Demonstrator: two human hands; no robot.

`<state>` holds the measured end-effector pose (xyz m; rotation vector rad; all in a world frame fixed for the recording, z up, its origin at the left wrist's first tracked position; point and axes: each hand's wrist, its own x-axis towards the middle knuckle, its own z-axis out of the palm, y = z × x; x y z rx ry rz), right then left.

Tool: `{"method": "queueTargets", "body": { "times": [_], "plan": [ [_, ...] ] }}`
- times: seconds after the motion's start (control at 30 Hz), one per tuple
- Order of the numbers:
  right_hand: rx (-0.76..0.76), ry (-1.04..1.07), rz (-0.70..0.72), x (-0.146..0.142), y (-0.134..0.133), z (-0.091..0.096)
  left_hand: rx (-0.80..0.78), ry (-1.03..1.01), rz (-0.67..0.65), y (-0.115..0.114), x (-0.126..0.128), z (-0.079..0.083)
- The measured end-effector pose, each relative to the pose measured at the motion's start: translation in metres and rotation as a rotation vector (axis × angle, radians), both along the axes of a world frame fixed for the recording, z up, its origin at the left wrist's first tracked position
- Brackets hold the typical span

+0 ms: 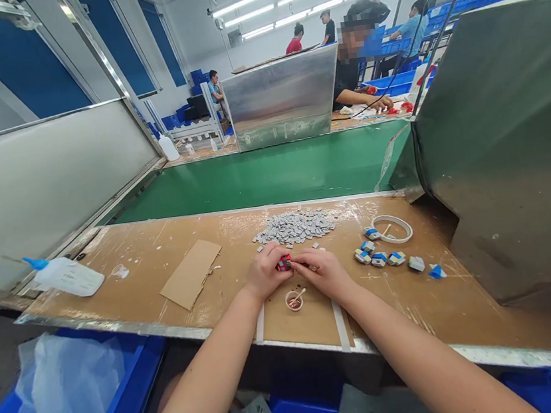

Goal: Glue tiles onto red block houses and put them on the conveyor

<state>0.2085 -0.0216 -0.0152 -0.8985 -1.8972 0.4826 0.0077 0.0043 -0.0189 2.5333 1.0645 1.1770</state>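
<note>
My left hand (264,273) is closed around a small red-and-blue block-like piece (283,263), mostly covered by the fingers. From the other side, my right hand (328,274) meets it with fingers pinched together at the piece's edge; whatever they pinch is too small to make out. Just below the hands stands a small round cup (294,301) with reddish-brown contents and a thin white stick leaning in it. Beyond the fingertips lies a heap of small flat grey pieces (295,227), a few of them scattered close to my hands.
Right of my hands are several small blocks with blue bands (379,259) and a roll of tape (399,228). Cardboard (191,274) and a blue-capped bottle (70,276) lie left. A green belt (261,175) crosses behind; a metal panel (505,158) borders the right. A co-worker sits opposite.
</note>
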Motion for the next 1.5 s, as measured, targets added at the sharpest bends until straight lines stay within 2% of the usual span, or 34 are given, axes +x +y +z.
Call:
{"method": "queueTargets", "body": {
  "times": [0.57,1.13,1.5],
  "plan": [
    [-0.015,-0.094,0.034,0.0059,-0.0016,0.0037,-0.076,-0.001,-0.030,-0.0029,0.0027,0.0029],
    [-0.091,0.032,0.010,0.0015,-0.0068,0.0052,0.079,0.131,0.020,-0.0071,0.0060,0.0015],
    [-0.018,0.019,0.042,0.0034,-0.0023,0.0054,0.071,0.078,0.043,-0.0075,0.0043,0.0051]
  ]
}}
